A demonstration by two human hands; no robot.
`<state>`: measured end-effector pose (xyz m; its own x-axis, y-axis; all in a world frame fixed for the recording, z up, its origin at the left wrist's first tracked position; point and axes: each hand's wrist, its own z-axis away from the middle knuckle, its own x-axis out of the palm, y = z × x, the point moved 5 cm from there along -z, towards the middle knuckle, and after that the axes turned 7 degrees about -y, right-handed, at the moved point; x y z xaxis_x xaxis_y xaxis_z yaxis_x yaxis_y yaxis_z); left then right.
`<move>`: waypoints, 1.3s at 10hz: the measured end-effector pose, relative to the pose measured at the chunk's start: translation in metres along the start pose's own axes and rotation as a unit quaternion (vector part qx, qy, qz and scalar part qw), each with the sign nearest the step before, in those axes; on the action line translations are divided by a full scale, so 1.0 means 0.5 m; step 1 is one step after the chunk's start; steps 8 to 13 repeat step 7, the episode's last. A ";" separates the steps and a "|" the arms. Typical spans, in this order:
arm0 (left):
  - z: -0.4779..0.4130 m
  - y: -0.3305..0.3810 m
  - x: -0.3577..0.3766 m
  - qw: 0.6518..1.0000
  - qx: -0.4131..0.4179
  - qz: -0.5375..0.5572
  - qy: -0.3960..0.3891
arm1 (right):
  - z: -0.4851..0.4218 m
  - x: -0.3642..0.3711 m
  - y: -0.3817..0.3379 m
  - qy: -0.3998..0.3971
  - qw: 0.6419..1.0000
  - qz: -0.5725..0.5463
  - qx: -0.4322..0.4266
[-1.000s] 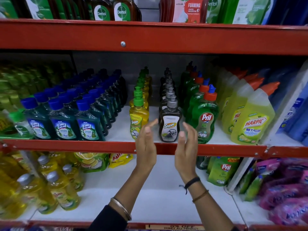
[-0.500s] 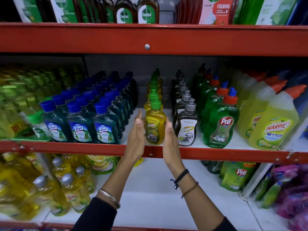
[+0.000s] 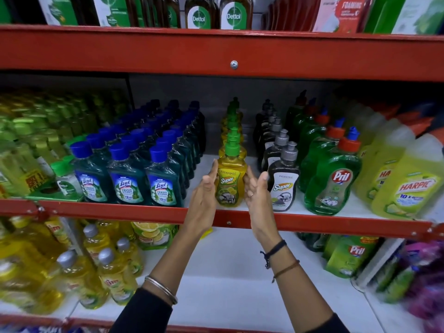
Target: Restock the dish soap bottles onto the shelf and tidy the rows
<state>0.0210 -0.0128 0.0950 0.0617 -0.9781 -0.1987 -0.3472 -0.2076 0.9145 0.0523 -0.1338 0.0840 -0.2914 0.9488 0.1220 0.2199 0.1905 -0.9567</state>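
Observation:
A yellow Super dish soap bottle (image 3: 230, 186) with a green pump cap stands at the front of its row on the middle red shelf (image 3: 120, 210). More of the same line up behind it. My left hand (image 3: 204, 195) is flat against its left side, and my right hand (image 3: 258, 195) is at its right side with fingers spread. Neither hand wraps around it. Just right of my right hand stands a row of dark grey Super bottles (image 3: 283, 188). Green Pril bottles (image 3: 334, 183) with orange caps follow further right.
Blue-capped Lizol bottles (image 3: 127, 186) fill the shelf to the left, with a white gap between them and the yellow row. Yellow Harpic bottles (image 3: 408, 188) stand far right. Below are yellow Vim bottles (image 3: 113, 280) and Pril pouches (image 3: 348, 255). Dettol bottles (image 3: 234, 13) sit above.
Both hands shifted left from either side of the grey Super bottle to either side of the yellow front bottle. They have closed in on its sides, and the view has come nearer.

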 end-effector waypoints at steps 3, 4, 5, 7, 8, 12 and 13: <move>0.011 0.012 0.000 1.000 -0.007 -0.020 0.005 | -0.004 -0.006 0.001 0.012 1.000 0.013 0.008; 0.013 0.016 0.004 1.000 0.000 -0.024 0.012 | -0.003 -0.007 -0.007 0.015 1.000 0.001 0.007; 0.017 0.008 0.013 0.999 0.007 -0.021 0.037 | 0.008 -0.006 -0.010 0.020 1.000 0.004 -0.007; 0.045 0.071 0.043 0.976 0.109 -0.111 0.153 | 0.132 -0.087 -0.004 0.130 0.985 0.032 -0.112; 0.045 0.071 0.043 0.976 0.109 -0.111 0.153 | 0.132 -0.087 -0.004 0.130 0.985 0.032 -0.112; 0.045 0.071 0.043 0.976 0.109 -0.111 0.153 | 0.132 -0.087 -0.004 0.130 0.985 0.032 -0.112; 0.045 0.071 0.043 0.976 0.109 -0.111 0.153 | 0.132 -0.087 -0.004 0.130 0.985 0.032 -0.112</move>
